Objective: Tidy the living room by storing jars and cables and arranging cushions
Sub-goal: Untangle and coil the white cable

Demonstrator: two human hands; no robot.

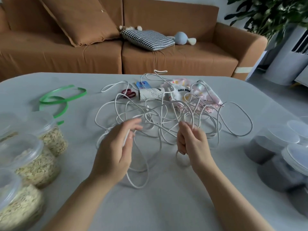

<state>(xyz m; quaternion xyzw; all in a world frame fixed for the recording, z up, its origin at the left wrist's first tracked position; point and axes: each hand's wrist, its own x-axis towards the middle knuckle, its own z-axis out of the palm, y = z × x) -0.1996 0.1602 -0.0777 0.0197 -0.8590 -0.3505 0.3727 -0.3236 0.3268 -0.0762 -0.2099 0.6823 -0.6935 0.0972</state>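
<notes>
Cable (166,114) tangled mid-table (150,210) | left hand (115,150) pinches a strand, right hand (191,144) curled round loops | my worry: yanking tightens knots, drags scissors (129,94) along

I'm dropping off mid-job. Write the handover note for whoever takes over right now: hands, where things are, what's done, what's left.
Left hand: holds a strand of the tangled white cable.
Right hand: fingers curled round several strands.
Cable: sprawled over the grey table, not coiled.
Jars: clear lidded oat jars at the table's left edge, dark-filled lidded jars at its right; none stored.
Cushions: large brown cushion leans on the sofa back; black-and-white houndstooth cushion lies on the seat.
Done: nothing visibly finished.
Left: untangle and store the cable, store the jars, arrange the cushions.
</notes>
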